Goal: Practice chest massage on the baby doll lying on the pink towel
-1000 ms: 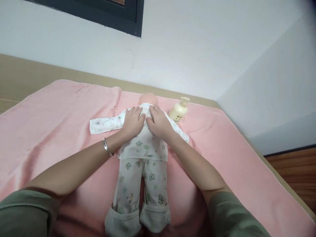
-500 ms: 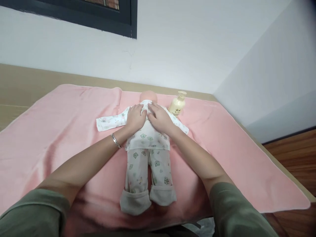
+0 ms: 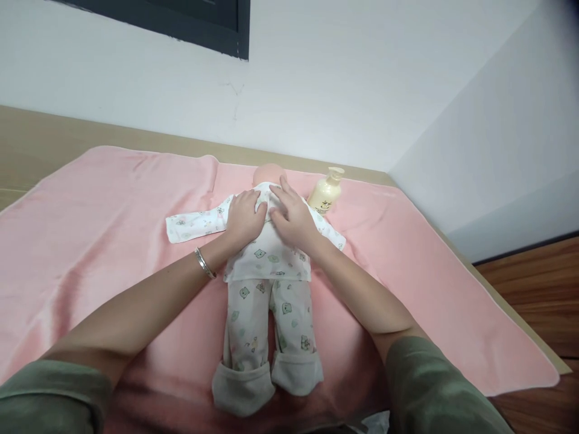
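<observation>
A baby doll lies face down, its bald head at the far end and its legs toward me. It wears a white printed long-sleeved top and matching trousers with turned-up cuffs. My left hand rests flat on the left side of its upper back, and a silver bangle circles that wrist. On the other side of the back lies my right hand, its fingers spread and pointing toward the head. Both hands are open, with neither gripping the cloth.
Beneath the doll spreads a pink blanket with some wrinkles. A cream pump bottle stands right of the doll's shoulder. Behind the bed's wooden edge rises a white wall with a dark window frame. Wood-grain furniture is at right.
My right hand's fingers have spread and lifted somewhat. My left hand stays on the doll's back. The view has shifted slightly, with the doll appearing a little larger.
</observation>
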{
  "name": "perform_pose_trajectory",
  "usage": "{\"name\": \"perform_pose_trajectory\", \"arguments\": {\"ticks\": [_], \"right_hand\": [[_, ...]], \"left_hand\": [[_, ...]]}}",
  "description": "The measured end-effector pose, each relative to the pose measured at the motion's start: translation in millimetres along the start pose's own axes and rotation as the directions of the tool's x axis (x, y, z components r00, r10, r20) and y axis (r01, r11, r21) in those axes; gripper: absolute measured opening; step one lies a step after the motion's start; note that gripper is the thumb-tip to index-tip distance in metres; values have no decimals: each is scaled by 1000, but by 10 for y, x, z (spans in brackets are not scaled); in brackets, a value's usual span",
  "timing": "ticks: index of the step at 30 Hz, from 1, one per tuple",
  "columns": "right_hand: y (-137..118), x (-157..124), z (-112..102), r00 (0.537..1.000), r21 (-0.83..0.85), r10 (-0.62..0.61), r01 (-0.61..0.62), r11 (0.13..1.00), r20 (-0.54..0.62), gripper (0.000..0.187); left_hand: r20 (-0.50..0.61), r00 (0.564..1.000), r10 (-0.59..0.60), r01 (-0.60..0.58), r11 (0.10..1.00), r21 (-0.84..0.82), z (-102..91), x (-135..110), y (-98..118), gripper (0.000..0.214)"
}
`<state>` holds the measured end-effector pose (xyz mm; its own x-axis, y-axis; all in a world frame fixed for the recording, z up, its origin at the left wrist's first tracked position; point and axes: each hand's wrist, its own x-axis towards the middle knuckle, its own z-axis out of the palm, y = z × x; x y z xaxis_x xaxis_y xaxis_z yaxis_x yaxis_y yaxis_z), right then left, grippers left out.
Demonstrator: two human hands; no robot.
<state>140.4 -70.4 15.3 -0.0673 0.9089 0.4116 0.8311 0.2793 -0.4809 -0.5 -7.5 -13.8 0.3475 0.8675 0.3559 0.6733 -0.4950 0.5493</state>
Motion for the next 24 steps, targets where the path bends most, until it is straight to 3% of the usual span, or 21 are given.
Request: {"name": "perform_pose_trajectory", "arguments": {"ticks": [4,10,19,24], "right_hand": [[48,12,48,987,102,1,15,995,-159,57],[128,63,237,999,10,37,-37,999,35,49],[216,103,224,999,5,18,-19,1000,30,51],[197,99,201,998,29,34,-33,999,-54,52]], "left_hand": [[-15,1000,-16,16,1000,-6,13,3,-2,44],[-19,1000,-12,12,1000,6,31,5,-24,45],[-5,1000,-13,13,1000,2,-2,4,21,41],[9,1000,9,-9,1000,13,-27,-5,37,37]]}}
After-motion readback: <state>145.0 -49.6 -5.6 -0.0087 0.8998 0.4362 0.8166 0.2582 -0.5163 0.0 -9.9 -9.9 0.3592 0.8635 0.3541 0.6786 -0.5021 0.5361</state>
